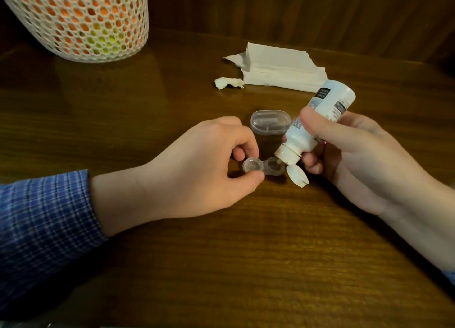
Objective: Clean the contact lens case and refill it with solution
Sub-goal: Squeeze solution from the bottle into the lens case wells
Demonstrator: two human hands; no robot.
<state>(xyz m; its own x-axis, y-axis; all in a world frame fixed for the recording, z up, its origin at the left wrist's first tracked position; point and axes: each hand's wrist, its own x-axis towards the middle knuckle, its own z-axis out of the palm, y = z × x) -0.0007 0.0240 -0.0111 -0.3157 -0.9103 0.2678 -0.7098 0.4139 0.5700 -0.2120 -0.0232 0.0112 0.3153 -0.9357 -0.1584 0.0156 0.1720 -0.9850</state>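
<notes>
The left hand (pixel 197 170) is pinching the left well of the small clear plastic two-well contact lens case (pixel 262 168), which is resting on the dark wooden table (pixel 246 253). The right hand (pixel 349 155) is gripping the white plastic solution bottle (pixel 317 123), tilting it nozzle-down over the right well with its flip cap hanging open. A clear oval lid (pixel 270 122) is lying just behind.

1. The left hand (pixel 197 165) pinches the left well of the clear lens case (pixel 262 168) on the tabletop (pixel 246 253).
2. The right hand (pixel 349 155) holds the white solution bottle (pixel 317 120) tilted nozzle-down, its tip over the case's right well, just beside the left grip.
3. The bottle's flip cap (pixel 298 176) hangs open below the right grip.
4. Beyond both grips lie a clear lid (pixel 269 122), a crumpled tissue (pixel 227 82) and a tissue stack (pixel 280 69).
5. Far beyond the left grip stands a mesh basket (pixel 78 19).
</notes>
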